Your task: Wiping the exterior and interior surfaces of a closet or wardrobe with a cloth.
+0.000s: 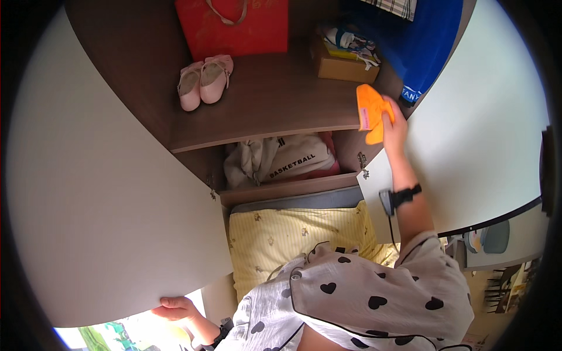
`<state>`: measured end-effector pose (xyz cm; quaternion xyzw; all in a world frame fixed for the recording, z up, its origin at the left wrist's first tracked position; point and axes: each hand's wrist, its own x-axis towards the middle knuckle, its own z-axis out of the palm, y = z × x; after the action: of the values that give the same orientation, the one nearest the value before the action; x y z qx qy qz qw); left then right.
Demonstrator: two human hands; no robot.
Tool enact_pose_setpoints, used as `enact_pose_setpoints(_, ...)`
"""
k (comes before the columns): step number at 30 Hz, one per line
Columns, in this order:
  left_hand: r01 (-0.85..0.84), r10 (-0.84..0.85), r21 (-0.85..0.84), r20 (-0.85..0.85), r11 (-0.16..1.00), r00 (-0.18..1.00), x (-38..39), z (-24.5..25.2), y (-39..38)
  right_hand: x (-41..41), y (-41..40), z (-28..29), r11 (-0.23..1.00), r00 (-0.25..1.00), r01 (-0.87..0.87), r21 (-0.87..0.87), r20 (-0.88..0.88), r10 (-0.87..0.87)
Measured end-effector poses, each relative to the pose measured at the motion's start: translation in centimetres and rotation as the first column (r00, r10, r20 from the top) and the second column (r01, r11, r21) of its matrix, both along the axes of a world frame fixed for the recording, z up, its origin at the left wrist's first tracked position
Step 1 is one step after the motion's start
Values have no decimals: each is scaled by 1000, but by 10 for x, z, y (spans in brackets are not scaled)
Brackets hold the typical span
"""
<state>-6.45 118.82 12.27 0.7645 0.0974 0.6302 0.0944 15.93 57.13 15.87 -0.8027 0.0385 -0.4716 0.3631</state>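
My right hand [394, 127] grips a folded orange cloth [372, 114] with a small pink label, held in front of the right side of the open cabinet. Down at the lower left, my left hand [178, 309] holds the edge of the left white cabinet door [118, 210]. Its thumb lies on the near face, and the other fingers are partly hidden. Beyond the orange cloth, a cardboard box [347, 69] on the brown shelf [263, 101] carries a yellow item and a bundle of straps or fabric.
Pink shoes [205, 83] and a red paper bag [241, 30] stand on the shelf's left. A blue garment [432, 48] hangs at right, beside the open right door [478, 131]. A grey printed garment [285, 160] fills the lower compartment. Yellow striped bedding [298, 232] lies below.
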Motion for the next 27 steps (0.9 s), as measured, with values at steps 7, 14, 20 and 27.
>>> enact_pose_setpoints(7, -24, 24, -2, 26, 1000, 999, 7, 9, -16, 92, 14, -23, 801, 846, 117, -588, -364, -391)
enact_pose_setpoints(14, 51, -50, -22, 16, 998, 999, 13, 12, -25, 107, 216, 15, 730, 909, -241, -640, -411, -61)
enact_pose_setpoints(20, -117, 119, 35, -56, 992, 991, 8, 21, -32, 107, 217, 14, 716, 851, -508, -480, -408, 331)
enact_pose_setpoints(27, -196, 187, -132, -74, 972, 979, -1, 2, -30, 170, 102, 10, 858, 931, -189, -477, -365, 2)
